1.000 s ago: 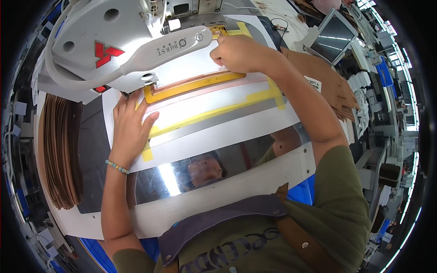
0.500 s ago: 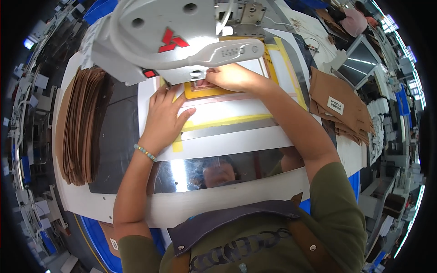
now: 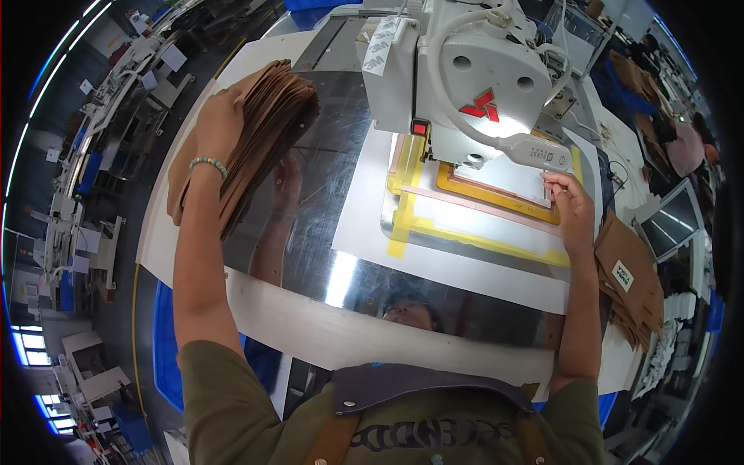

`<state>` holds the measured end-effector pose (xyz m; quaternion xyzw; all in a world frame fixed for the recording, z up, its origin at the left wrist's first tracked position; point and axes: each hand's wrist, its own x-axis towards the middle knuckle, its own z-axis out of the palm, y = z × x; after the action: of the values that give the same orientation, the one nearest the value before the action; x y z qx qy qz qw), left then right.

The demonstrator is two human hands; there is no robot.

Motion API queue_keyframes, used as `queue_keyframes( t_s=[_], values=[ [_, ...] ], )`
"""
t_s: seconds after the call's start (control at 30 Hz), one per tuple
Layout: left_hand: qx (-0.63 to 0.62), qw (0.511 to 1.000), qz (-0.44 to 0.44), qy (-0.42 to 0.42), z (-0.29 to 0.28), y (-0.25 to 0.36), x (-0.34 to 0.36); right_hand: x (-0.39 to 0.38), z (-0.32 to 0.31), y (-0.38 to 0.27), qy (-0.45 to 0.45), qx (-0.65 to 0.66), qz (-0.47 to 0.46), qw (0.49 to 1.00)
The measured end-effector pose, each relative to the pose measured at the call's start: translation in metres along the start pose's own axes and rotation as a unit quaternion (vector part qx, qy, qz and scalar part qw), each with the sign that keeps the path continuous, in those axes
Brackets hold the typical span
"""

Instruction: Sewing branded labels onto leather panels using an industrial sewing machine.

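Observation:
My left hand [image 3: 217, 124] rests on top of a tall stack of brown fabric pieces [image 3: 267, 132] at the left of the shiny metal machine bed [image 3: 325, 194], fingers curled over the top piece. My right hand [image 3: 572, 209] lies at the right edge of a flat clamp template [image 3: 480, 225] edged in yellow tape, fingertips touching the orange frame [image 3: 496, 198] under the white sewing machine head [image 3: 465, 70]. A beaded bracelet sits on my left wrist.
A second pile of brown pieces with a white label [image 3: 628, 279] lies at the right of the white table [image 3: 310, 333]. A monitor [image 3: 670, 221] stands at the far right. Other workstations [image 3: 85, 155] line the left side.
My left hand left the template and went left onto the brown stack. My right hand slid to the template's right edge. The view swung left.

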<state>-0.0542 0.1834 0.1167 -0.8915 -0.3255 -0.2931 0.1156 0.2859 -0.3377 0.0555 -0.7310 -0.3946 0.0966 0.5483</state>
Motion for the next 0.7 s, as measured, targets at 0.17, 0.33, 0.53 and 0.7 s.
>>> queue_keyframes(
  t_s=[0.17, 0.33, 0.53, 0.7],
  values=[
    [-0.072, 0.987, -0.106, -0.093, 0.027, -0.064, -0.012, -0.002, 0.002, -0.005, -0.031, -0.098, -0.054, 0.993],
    [-0.368, 0.861, -0.32, -0.144, 0.04, -0.1, -0.015, -0.003, 0.003, -0.007, -0.037, -0.108, -0.056, 0.992],
    [-0.259, 0.932, -0.252, 0.002, 0.028, -0.09, 0.005, -0.002, 0.002, -0.009, -0.034, -0.132, -0.073, 0.988],
    [-0.093, 0.989, 0.043, 0.11, -0.026, -0.008, -0.007, -0.003, 0.003, -0.01, -0.049, -0.155, -0.093, 0.982]
  ],
)
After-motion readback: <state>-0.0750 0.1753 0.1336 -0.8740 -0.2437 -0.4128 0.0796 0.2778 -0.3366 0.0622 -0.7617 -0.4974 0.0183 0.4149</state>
